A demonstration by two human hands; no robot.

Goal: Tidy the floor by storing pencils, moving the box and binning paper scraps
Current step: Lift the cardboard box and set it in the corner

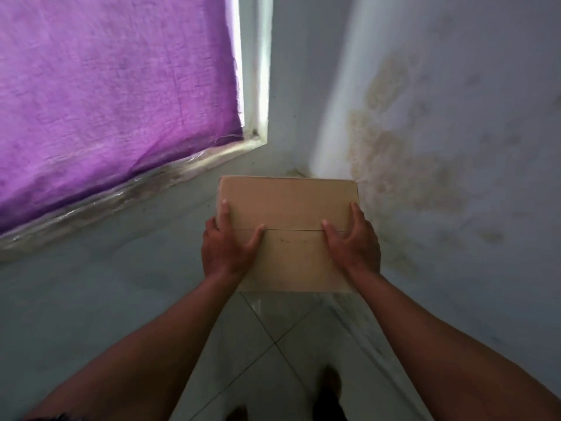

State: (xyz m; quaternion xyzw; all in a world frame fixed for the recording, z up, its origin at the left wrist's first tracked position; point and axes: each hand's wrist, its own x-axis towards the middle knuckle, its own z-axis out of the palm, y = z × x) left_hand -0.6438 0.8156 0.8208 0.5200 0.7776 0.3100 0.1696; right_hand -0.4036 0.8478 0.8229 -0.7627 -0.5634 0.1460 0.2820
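Cardboard box (287, 232) is held in the room's corner, its flaps shut with a seam running across the top. Nearest the camera, tiled floor (273, 344) is seen between the two forearms, with a dark shape at the bottom edge that cannot be made out. The left hand (226, 249) is clamped on the box's left side, thumb laid on the seam, fingers along the edge. The right hand (353, 244) is clamped on the right side in the same manner. The box's far right corner lies just beside the stained wall (425, 177). More open room is left on the box's left, where a purple curtain (115, 95) hangs in a recessed white frame (262, 71) beyond.
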